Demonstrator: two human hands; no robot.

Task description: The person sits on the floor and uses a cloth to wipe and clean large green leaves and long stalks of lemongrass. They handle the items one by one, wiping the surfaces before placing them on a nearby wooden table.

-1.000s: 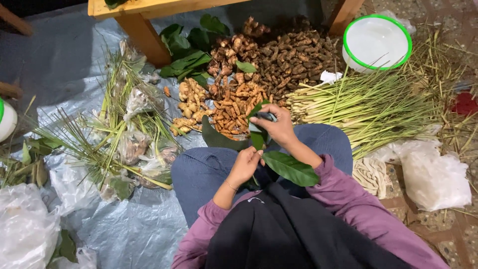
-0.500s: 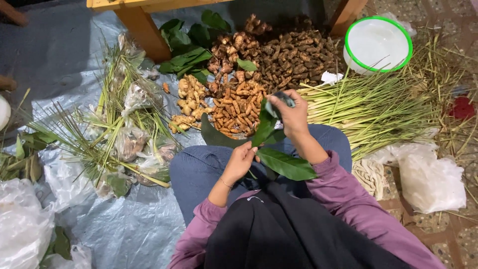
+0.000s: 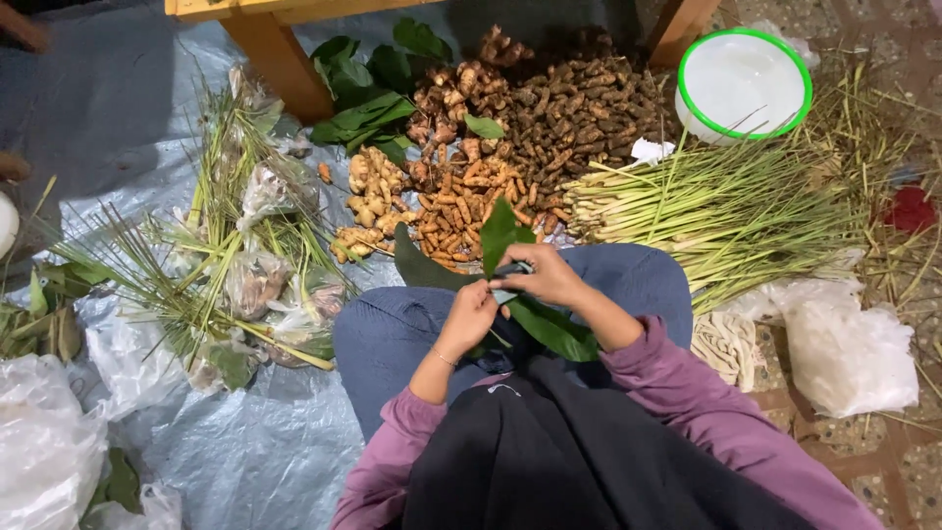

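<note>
Both hands over lap. Right hand [image 3: 549, 275] pinches leaf [image 3: 498, 236] — blade's long axis points 12 o'clock toward roots [image 3: 461, 201]. Left hand [image 3: 469, 316] at 7 o'clock of right, fingers pressed on leaf base — both equally near.

hidden: small dark object under right hand [image 3: 551, 277], kind unclear | covered: lower part of broad green leaves [image 3: 500, 234] beneath both hands | cut off: wooden table leg [image 3: 280, 61] at top edge; white plastic bag [image 3: 44, 447] at left edge
</note>
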